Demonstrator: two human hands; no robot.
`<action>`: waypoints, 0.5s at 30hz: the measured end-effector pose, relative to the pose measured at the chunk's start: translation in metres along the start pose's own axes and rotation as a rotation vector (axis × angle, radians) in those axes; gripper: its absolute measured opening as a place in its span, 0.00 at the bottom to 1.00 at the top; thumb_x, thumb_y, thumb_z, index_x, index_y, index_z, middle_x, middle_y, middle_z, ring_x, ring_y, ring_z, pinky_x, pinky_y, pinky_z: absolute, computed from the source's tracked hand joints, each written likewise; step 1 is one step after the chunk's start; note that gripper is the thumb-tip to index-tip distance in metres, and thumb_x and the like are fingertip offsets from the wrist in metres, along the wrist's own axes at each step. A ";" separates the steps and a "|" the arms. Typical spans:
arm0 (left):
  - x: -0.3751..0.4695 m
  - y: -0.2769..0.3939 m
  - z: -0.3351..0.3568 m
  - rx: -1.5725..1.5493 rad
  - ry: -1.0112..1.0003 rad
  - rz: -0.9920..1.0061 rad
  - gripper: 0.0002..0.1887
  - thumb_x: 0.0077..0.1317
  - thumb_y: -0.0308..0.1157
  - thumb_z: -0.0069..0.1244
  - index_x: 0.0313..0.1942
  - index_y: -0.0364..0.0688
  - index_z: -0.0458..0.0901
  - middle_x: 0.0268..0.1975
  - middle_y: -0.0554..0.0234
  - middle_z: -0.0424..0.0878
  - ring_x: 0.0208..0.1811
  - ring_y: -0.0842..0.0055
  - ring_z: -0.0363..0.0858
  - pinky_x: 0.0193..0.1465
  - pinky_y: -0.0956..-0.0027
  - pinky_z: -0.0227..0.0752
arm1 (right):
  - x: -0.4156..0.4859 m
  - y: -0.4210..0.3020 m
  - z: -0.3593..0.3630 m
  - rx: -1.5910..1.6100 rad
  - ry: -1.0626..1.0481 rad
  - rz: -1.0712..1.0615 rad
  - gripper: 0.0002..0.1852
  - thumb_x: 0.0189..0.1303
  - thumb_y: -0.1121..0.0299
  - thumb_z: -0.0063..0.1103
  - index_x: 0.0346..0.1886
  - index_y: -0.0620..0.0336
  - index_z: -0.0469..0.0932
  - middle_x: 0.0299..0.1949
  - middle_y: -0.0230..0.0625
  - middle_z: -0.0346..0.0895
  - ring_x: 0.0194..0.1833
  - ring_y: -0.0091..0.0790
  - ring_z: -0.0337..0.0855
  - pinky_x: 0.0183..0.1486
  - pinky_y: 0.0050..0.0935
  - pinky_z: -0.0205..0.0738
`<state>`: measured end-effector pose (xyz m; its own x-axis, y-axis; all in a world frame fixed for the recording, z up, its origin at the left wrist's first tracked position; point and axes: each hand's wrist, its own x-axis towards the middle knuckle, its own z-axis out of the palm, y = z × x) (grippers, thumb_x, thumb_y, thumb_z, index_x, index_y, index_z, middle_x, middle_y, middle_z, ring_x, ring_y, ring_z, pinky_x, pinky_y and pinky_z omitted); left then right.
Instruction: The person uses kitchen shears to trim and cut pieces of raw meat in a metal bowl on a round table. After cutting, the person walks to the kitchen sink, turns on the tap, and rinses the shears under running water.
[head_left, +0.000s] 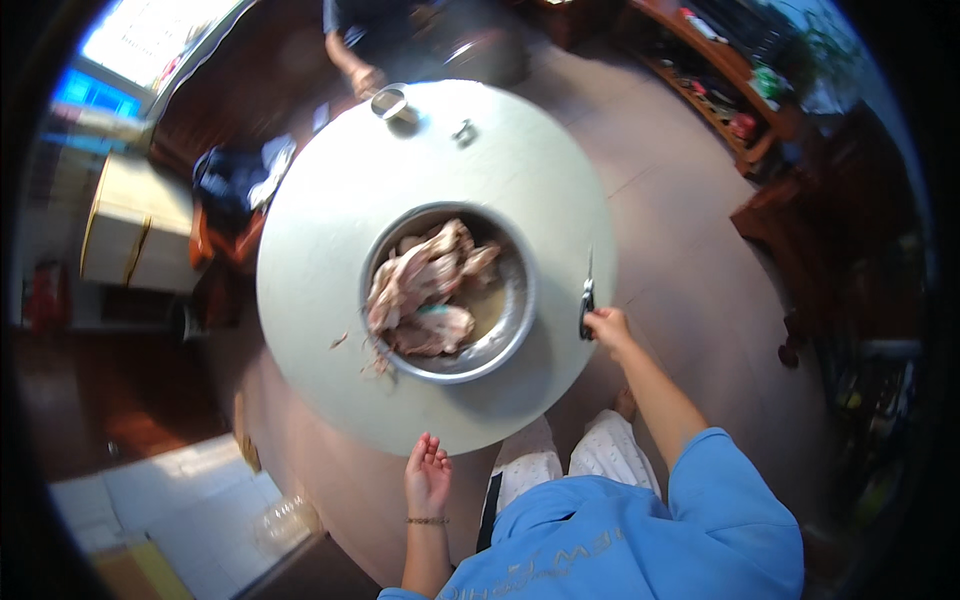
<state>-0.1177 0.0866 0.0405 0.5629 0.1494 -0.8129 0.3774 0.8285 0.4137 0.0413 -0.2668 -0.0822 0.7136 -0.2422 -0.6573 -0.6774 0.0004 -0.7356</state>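
Observation:
My right hand (611, 328) grips a pair of scissors (586, 309) by its dark handles at the right edge of a round pale table (315, 247). The blades point away from me. My left hand (429, 469) is at the near table edge with the palm turned up and the fingers loosely curled, holding nothing. Between and beyond my hands stands a wide metal basin (517, 322). Large pieces of raw meat (424, 281) are heaped on its left side, above some cloudy liquid (491, 307). Small scraps (379, 366) lie beside the basin at its lower left.
Across the table, another person's hand (367, 81) touches or holds a metal cup (388, 103). A small metallic object (464, 133) lies near the far edge. Left of the table is a chair with dark clothing (232, 180) and a large box (139, 225). Wooden shelves (720, 82) stand far right.

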 end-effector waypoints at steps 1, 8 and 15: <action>0.001 -0.006 0.013 0.035 -0.044 -0.019 0.09 0.67 0.34 0.47 0.44 0.43 0.76 0.36 0.68 0.79 0.31 0.81 0.74 0.34 0.77 0.71 | -0.015 0.006 -0.013 0.162 -0.050 -0.037 0.08 0.47 0.68 0.60 0.28 0.63 0.80 0.22 0.30 0.77 0.22 0.22 0.74 0.25 0.23 0.67; -0.010 -0.093 0.133 0.263 -0.281 -0.088 0.07 0.67 0.33 0.47 0.43 0.45 0.78 0.36 0.68 0.81 0.30 0.80 0.76 0.32 0.77 0.73 | -0.116 0.038 -0.166 0.154 0.149 -0.192 0.30 0.39 0.54 0.77 0.37 0.65 0.71 0.31 0.33 0.76 0.33 0.24 0.76 0.38 0.25 0.72; -0.063 -0.279 0.246 0.368 -0.595 -0.361 0.09 0.68 0.33 0.43 0.45 0.43 0.77 0.36 0.66 0.81 0.32 0.79 0.76 0.35 0.75 0.71 | -0.219 0.090 -0.358 -0.031 0.545 -0.172 0.40 0.32 0.44 0.76 0.39 0.68 0.70 0.31 0.42 0.74 0.33 0.36 0.76 0.37 0.32 0.71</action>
<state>-0.0775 -0.2861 0.0769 0.6191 -0.4949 -0.6097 0.7725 0.5236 0.3593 -0.2399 -0.5609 0.0542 0.6249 -0.7014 -0.3428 -0.5702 -0.1101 -0.8141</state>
